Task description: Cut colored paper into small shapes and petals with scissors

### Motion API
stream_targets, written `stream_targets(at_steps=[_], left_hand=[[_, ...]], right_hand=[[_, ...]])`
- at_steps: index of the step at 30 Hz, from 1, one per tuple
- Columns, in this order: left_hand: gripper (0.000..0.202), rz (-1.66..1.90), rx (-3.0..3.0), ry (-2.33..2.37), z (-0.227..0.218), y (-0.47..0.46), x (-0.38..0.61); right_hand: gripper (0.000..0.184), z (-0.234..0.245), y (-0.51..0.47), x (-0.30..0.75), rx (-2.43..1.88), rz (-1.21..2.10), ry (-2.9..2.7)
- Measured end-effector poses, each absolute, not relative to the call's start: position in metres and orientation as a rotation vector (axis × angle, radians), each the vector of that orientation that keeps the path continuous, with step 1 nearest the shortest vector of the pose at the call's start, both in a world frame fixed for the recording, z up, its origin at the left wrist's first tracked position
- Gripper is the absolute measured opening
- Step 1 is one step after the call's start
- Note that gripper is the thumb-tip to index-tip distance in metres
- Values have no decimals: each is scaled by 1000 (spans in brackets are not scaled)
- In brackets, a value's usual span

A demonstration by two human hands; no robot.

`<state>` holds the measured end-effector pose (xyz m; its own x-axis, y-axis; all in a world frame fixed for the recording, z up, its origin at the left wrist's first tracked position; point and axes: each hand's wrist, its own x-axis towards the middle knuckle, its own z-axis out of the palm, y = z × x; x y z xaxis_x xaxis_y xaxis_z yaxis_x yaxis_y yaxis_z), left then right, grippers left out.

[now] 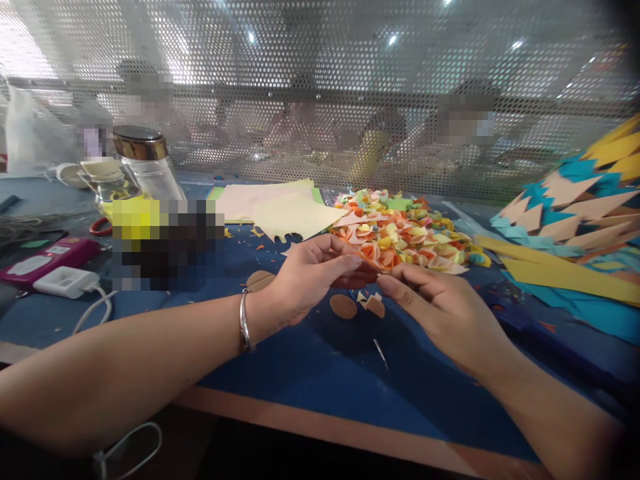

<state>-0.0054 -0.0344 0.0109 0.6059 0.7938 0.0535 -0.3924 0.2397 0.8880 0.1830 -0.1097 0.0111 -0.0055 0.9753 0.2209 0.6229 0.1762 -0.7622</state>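
Note:
My left hand [315, 275], with a silver bracelet at its wrist, is closed in a pinch on a small orange paper piece [371, 265]. From the other side, my right hand [440, 303] pinches the same piece at its tip; fingers hide most of it. Below the hands lie a round cardboard disc [344, 307], a folded tan paper scrap [375, 306] and a thin metal tool [381, 354] whose kind I cannot make out. Another brown disc [260, 280] shows beside my left wrist. Just beyond my fingers is a heap of folded paper pieces [395, 237] in orange, yellow and green.
Pale paper sheets [270, 203] lie behind my left hand. A jar with a gold-black lid [150, 163], a white adapter [65, 282] and a magenta box [53, 257] stand left. Layered pointed paper [575, 207] fills the right. A perforated metal screen [320, 133] closes the back; people sit behind it.

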Motion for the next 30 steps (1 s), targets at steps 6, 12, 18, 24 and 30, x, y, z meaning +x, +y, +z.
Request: stream_targets(at_steps=[6,12,18,24,30], left_hand=[[17,856,1040,441,11,-35,-5],[19,860,1038,418,11,-35,-6],[20,860,1036,405,10,-35,-6],[20,857,1049,396,11,-35,-5],[22,851,1067,414,12,-35,-6]], right_hand=[[55,9,-109,185,-1525,542,-1735],[56,10,-109,183,-1511,486,-1750],[55,9,-109,185,-1516,465,-1744],[54,8,-109,185,-1513,436,-1764],[55,8,-110,186,-1524,421,-1767]])
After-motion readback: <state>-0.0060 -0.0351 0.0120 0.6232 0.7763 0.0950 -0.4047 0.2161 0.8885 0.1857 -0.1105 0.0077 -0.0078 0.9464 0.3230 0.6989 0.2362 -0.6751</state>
